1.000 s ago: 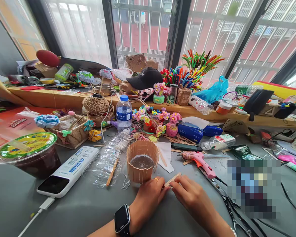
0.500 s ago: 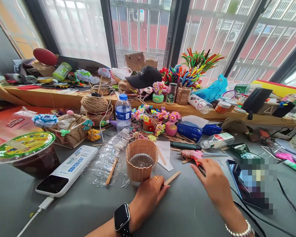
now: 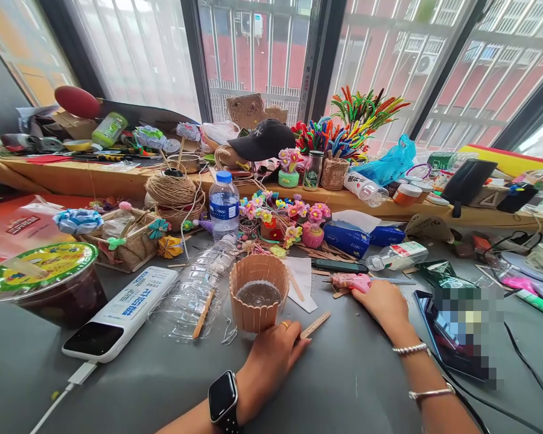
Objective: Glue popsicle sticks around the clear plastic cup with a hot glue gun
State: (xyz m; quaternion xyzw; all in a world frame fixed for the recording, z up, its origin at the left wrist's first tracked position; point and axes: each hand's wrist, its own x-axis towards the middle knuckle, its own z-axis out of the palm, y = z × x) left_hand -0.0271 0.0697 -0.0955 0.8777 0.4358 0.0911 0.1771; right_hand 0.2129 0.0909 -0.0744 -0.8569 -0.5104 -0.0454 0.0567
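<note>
My left hand (image 3: 271, 355) rests on the grey table with its fingers closed on a wooden craft stick (image 3: 315, 325), which points up to the right. Just behind its knuckles stands a round cup covered with upright craft sticks (image 3: 259, 316), with a clear plastic inside. At the right, my right hand (image 3: 384, 306) lies over a pink hot glue gun (image 3: 346, 281), fingers curled round its rear part; the nozzle points left. That hand hides the gun's handle. A thin grey blade-like piece (image 3: 398, 282) sticks out behind the hand.
Left of the cup lies a cut clear plastic bottle (image 3: 199, 283) with a craft stick on it. A white power bank (image 3: 122, 313) and a lidded drink cup (image 3: 45, 283) are further left. A phone (image 3: 452, 337) and black cables (image 3: 520, 349) lie at right.
My right hand has moved forward and a little left, from beside the hot glue gun onto it. My left hand, the craft stick and the cup stay in place.
</note>
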